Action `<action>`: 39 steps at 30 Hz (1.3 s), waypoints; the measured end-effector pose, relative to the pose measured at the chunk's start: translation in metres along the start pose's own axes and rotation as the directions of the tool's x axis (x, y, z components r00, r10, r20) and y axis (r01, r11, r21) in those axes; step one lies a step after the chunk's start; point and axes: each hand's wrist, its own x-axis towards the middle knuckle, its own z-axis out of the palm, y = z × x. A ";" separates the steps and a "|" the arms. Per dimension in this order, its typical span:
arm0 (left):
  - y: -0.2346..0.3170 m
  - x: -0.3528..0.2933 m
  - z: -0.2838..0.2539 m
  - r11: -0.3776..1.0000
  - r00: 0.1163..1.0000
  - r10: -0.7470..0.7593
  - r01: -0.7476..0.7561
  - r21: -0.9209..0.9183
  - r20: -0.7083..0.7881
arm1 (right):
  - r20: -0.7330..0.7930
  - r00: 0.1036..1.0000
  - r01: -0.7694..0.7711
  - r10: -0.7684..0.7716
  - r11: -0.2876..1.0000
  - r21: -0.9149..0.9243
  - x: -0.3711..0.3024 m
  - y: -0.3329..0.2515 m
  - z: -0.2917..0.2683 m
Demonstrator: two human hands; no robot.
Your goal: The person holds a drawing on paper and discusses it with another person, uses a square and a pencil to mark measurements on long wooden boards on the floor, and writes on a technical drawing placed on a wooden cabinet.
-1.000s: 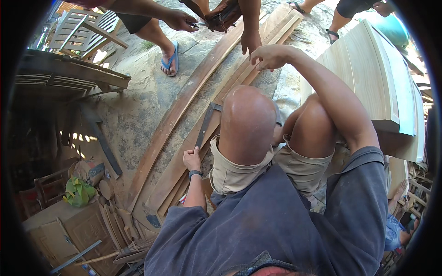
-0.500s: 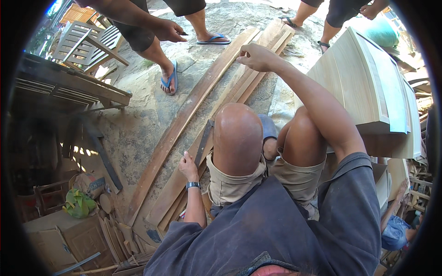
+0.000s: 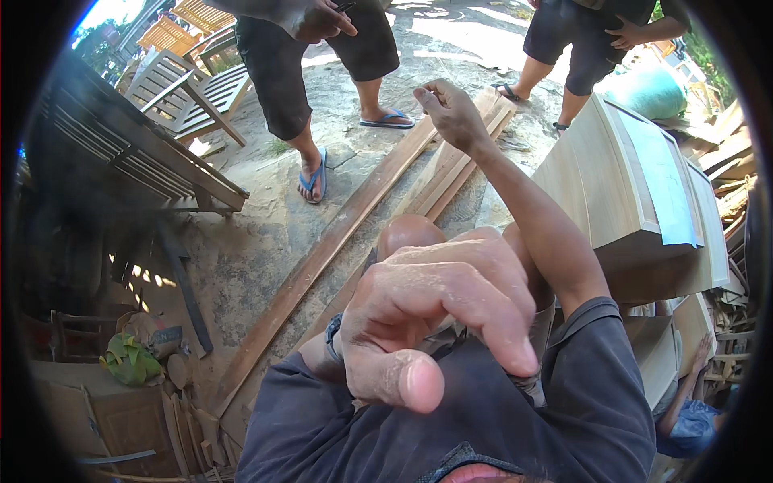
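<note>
My left hand (image 3: pixel 435 310), with a dark watch on its wrist, is raised close in front of my chest. Its fingers are bent and spread from the thumb, and nothing shows in it. The fingertips look dusty. Ahead, above the far end of the boards, my right hand (image 3: pixel 452 113) has its fingers curled in toward the thumb; no object is visible there. A long brown plank (image 3: pixel 326 253) lies diagonally on the ground. Beside it are several more boards (image 3: pixel 463 173), partly covered by my hand and knees.
Wooden cabinets (image 3: pixel 600 177) stand at my right, a blue sheet (image 3: pixel 656 185) on one. A dark slatted bench (image 3: pixel 145 153) and chair (image 3: pixel 189 97) are at left. Two people stand ahead; one in blue flip-flops (image 3: pixel 318 173) is nearer. Another person's arm (image 3: pixel 688 386) shows at lower right.
My left hand has risen from beside the boards to close before my chest, its fingers spreading. My right hand stays ahead, turned slightly. The view has tilted up, and the standing person's hand has lifted.
</note>
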 end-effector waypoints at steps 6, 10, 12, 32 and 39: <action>0.028 0.049 0.049 0.982 0.987 0.045 -0.071 -0.174 -0.152 | -0.158 0.979 0.154 -0.132 0.979 0.134 0.014 -0.033 -0.013; 0.045 0.054 0.064 0.994 0.989 0.084 -0.091 -0.055 -0.118 | -0.188 0.967 0.206 -0.174 0.965 0.162 0.013 -0.068 -0.012; 0.055 0.058 0.066 0.997 0.996 0.077 -0.076 0.017 -0.049 | -0.164 0.973 0.183 -0.160 0.974 0.134 0.012 -0.086 -0.016; 0.033 0.112 0.083 0.977 0.950 0.189 -0.156 -0.145 0.250 | -0.046 0.896 0.440 -0.442 0.897 -0.047 0.019 -0.204 -0.022; -0.023 0.106 0.061 0.951 0.985 -0.158 0.134 0.278 0.064 | 0.018 0.920 0.393 -0.393 0.920 -0.006 0.047 -0.194 0.013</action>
